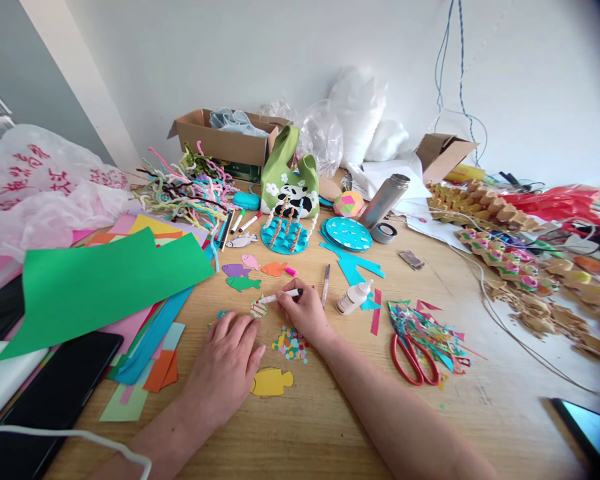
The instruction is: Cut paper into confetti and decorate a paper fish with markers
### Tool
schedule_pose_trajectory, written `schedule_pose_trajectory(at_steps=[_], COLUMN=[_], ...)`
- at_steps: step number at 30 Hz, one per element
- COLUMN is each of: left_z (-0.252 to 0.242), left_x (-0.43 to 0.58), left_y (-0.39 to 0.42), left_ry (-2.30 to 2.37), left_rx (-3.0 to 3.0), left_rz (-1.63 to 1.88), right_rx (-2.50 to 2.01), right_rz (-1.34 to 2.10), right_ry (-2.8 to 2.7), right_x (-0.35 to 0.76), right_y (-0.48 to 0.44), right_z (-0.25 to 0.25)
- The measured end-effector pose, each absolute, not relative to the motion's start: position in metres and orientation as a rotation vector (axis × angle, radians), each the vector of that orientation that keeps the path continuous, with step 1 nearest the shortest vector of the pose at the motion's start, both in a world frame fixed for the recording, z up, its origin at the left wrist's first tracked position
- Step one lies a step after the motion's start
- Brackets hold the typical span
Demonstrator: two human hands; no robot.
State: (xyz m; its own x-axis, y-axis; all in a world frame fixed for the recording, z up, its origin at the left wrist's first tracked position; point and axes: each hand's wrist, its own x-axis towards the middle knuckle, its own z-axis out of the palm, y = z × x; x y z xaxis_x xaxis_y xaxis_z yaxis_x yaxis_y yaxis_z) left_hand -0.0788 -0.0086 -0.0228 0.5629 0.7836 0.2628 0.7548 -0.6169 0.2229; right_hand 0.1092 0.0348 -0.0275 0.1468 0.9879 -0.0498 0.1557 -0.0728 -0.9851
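Note:
A white marker [281, 297] with a dark end is pinched in my right hand [307, 313], its tip at a small striped paper fish [259, 307]. My left hand [230, 353] lies with fingers stretched out, fingertips at the near edge of that fish. Under or beside those fingers a blue patterned paper piece [222, 314] partly shows. Between the hands is a heap of coloured paper dots [291, 343]. Close to my left thumb lies a yellow paper fish [273, 382]. Beyond are green [243, 284], purple [235, 270] and orange [273, 269] paper fish, with a pink cap [291, 271].
A glue bottle [353, 298] and a pen [326, 285] lie right of my right hand. Red-handled scissors [414, 360] rest by paper scraps [430, 330]. Coloured sheets [110, 287] cover the left side. A steel flask [386, 200] and panda bag [290, 180] stand behind.

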Motion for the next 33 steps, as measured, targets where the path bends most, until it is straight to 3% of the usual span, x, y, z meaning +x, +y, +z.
schedule_pose_trajectory(at_steps=[33], left_z=[-0.0233], left_x=[-0.0785], left_y=[-0.0086], left_ry=[1.327], left_rx=[2.711], left_rz=[0.540], right_rx=[-1.427], right_rz=[1.061], right_ry=[-1.179], right_x=[0.1091], right_y=[0.0363], right_z=[-0.0302])
